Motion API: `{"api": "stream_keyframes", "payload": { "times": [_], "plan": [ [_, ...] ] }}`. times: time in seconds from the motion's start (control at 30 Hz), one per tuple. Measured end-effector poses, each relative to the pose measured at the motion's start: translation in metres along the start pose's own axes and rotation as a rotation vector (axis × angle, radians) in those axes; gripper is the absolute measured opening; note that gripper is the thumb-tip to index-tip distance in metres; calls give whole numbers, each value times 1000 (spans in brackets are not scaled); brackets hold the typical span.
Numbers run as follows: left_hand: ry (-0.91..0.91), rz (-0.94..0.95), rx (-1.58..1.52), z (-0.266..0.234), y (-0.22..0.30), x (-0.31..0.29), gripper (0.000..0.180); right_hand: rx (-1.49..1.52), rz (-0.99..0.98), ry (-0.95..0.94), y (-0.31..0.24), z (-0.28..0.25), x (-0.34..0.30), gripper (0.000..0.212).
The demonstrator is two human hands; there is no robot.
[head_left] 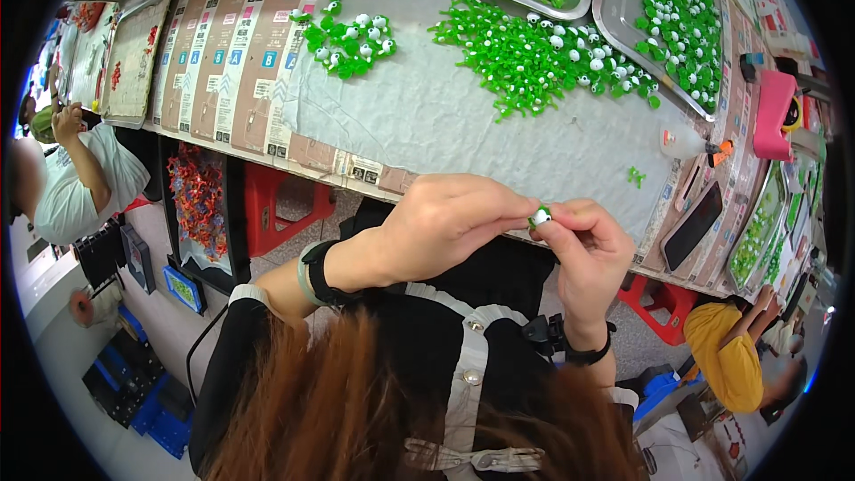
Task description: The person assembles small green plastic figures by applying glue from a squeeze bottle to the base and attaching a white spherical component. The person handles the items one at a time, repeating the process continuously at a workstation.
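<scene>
A small green plastic figure with white, black-dotted eyeballs [540, 217] is pinched between the fingertips of both hands just above the table's near edge. My left hand [450, 218] reaches it from the left, fingers pressed together. On the other side, my right hand [583, 249] grips it between thumb and forefinger. The fingers cover much of the figure. Beyond the hands, a heap of green figures and white eyes [512, 58] lies on a pale sheet [427, 129]. A smaller green-and-white cluster [352, 43] sits to its left. One loose green piece [635, 177] lies right of my hands.
Metal trays [595, 2] of green pieces stand at the back. On the right are a glue bottle [681, 142], a phone [693, 227] and a pink tape dispenser [774, 116]. A crate of red pieces [198, 200] is below left. People sit at both sides.
</scene>
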State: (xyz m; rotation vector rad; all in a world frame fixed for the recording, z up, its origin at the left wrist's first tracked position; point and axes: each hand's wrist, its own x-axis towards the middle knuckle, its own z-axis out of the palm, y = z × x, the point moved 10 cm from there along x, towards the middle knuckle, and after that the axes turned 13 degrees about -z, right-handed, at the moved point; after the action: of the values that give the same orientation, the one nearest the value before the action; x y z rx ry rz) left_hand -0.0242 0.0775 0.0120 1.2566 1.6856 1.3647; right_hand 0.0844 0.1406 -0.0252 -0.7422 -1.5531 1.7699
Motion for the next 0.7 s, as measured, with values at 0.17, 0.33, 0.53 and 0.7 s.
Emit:
{"api": "stream_keyframes", "payload": {
  "times": [0.17,0.33,0.53,0.7],
  "plan": [
    [-95,-176,-22,8,-15,6,12,70,164,12,16,-2,4,5],
    [-220,-601,-444,23,-44,2,15,262,218,33,25,-1,11,5],
    [-280,-753,-678,33,-56,-2,16,234,238,35,30,-2,11,6],
    [-284,-835,-703,35,-64,-3,15,236,323,78,42,-2,9,8]
  ]
}}
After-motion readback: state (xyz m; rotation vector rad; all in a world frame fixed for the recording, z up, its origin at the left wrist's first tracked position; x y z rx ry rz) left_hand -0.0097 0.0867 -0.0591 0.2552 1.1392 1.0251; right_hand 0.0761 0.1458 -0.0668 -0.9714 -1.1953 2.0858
